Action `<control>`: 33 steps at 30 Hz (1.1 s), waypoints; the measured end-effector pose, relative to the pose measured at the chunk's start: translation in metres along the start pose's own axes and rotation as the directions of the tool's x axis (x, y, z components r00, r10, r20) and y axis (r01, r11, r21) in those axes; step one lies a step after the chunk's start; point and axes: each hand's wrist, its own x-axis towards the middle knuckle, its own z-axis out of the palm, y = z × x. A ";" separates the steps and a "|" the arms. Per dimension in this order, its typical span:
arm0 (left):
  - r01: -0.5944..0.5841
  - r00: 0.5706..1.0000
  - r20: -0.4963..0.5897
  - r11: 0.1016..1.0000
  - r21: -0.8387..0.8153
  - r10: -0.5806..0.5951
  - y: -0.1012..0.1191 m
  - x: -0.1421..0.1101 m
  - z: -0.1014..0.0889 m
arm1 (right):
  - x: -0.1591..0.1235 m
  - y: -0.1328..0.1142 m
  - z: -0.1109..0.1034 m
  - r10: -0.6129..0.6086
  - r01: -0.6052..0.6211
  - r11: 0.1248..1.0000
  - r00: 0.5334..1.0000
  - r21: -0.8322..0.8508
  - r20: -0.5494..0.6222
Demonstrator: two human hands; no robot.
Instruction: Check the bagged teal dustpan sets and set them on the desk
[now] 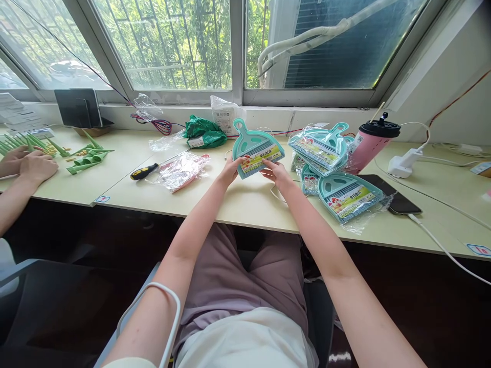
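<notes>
You sit at a pale tabletop (245, 204) under a big window. Your left hand (229, 171) and right hand (276, 174) both grip a small teal dustpan set (256, 148), held up just above the tabletop. More bagged dustpan sets (333, 163) lie just to your right, near a pink cup (369, 143).

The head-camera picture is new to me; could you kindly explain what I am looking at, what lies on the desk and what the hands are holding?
There is no machine here: a camera worn on a person's head looks down at their own bare arms. The left hand and right hand together hold a small teal dustpan set above the desk. To the right lie more wrapped dustpan sets, a pink cup and a phone. To the left lie a screwdriver and a plastic bag. At the far left, a co-worker's hand rests by green plastic parts.
</notes>
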 end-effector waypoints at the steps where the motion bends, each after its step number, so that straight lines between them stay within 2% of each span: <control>1: -0.001 1.000 0.003 1.000 -0.006 0.001 0.000 0.000 0.000 | 0.000 0.000 0.001 -0.003 0.003 1.000 1.000 0.000 -0.004; 9: 0.044 0.998 0.038 0.998 0.044 -0.046 0.009 -0.002 0.005 | 0.001 -0.001 0.002 -0.108 0.109 0.994 0.994 0.027 -0.033; 11: 0.039 0.999 0.013 0.990 0.137 -0.041 0.012 -0.003 0.006 | 0.004 -0.001 0.000 -0.132 0.135 0.989 0.990 0.062 -0.038; 12: 0.006 0.999 -0.033 0.973 0.229 0.002 0.014 -0.004 0.006 | 0.006 -0.001 -0.001 -0.143 0.146 0.986 0.989 0.080 -0.042; 13: -0.045 0.992 -0.097 0.932 0.359 0.085 0.017 -0.005 0.004 | 0.007 0.000 -0.003 -0.152 0.156 0.983 0.987 0.098 -0.047; 14: -0.095 0.966 -0.159 0.852 0.514 0.204 0.019 -0.006 0.002 | 0.009 0.000 -0.004 -0.159 0.165 0.980 0.985 0.115 -0.058; 16: -0.096 0.855 -0.235 0.587 0.804 0.462 0.025 -0.010 -0.006 | 0.010 -0.001 -0.006 -0.166 0.177 0.973 0.983 0.146 -0.082; 18: 0.074 0.739 -0.277 0.335 0.939 0.614 0.030 -0.012 -0.019 | 0.011 -0.002 -0.008 -0.164 0.179 0.969 0.981 0.169 -0.104; 20: 0.295 0.677 -0.361 0.213 0.931 0.641 0.033 -0.012 -0.033 | 0.011 -0.003 -0.010 -0.153 0.173 0.969 0.980 0.178 -0.124; 21: 0.385 0.668 -0.413 0.188 0.904 0.619 0.034 -0.011 -0.040 | 0.011 -0.003 -0.010 -0.148 0.170 0.969 0.980 0.178 -0.132; 23: 0.492 0.685 -0.501 0.171 0.853 0.529 0.033 -0.007 -0.051 | 0.012 -0.002 -0.010 -0.141 0.165 0.973 0.979 0.164 -0.145; 24: 0.506 0.704 -0.519 0.171 0.846 0.485 0.033 -0.004 -0.055 | 0.012 -0.001 -0.010 -0.140 0.162 0.975 0.979 0.153 -0.146; 28: 0.410 0.799 -0.451 0.188 0.893 0.397 0.030 0.000 -0.055 | 0.014 0.003 -0.010 -0.133 0.151 0.980 0.982 0.133 -0.136; 30: 0.270 0.859 -0.332 0.206 0.941 0.391 0.029 -0.001 -0.047 | 0.015 0.004 -0.010 -0.121 0.140 0.981 0.982 0.132 -0.145; 32: 0.030 0.914 -0.117 0.223 0.974 0.388 0.026 -0.005 -0.037 | 0.016 0.003 -0.010 -0.112 0.133 0.982 0.981 0.131 -0.156; 33: -0.104 0.925 0.009 0.230 0.968 0.380 0.025 -0.008 -0.031 | 0.016 0.003 -0.010 -0.112 0.134 0.982 0.980 0.131 -0.162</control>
